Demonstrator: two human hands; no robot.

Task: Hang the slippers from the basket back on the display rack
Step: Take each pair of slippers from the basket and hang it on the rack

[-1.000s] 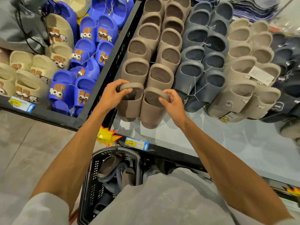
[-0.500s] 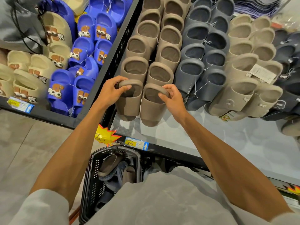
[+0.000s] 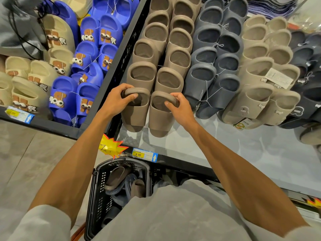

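On the display rack (image 3: 225, 145), at the bottom of two columns of smooth, rounded brown slippers, the left hand (image 3: 116, 100) curls round the thick strap of the left slipper (image 3: 134, 117) and the right hand (image 3: 180, 108) round that of the right slipper (image 3: 159, 122), above one black slotted plastic basket (image 3: 99, 197) holding more.

The display rack (image 3: 225, 146) carries brown slippers (image 3: 178, 60) in columns, with grey slippers (image 3: 227, 84) just right of them and beige slippers (image 3: 255, 100) further right. Below the brown slippers, a basket (image 3: 97, 197) stands on the floor (image 3: 26, 153).
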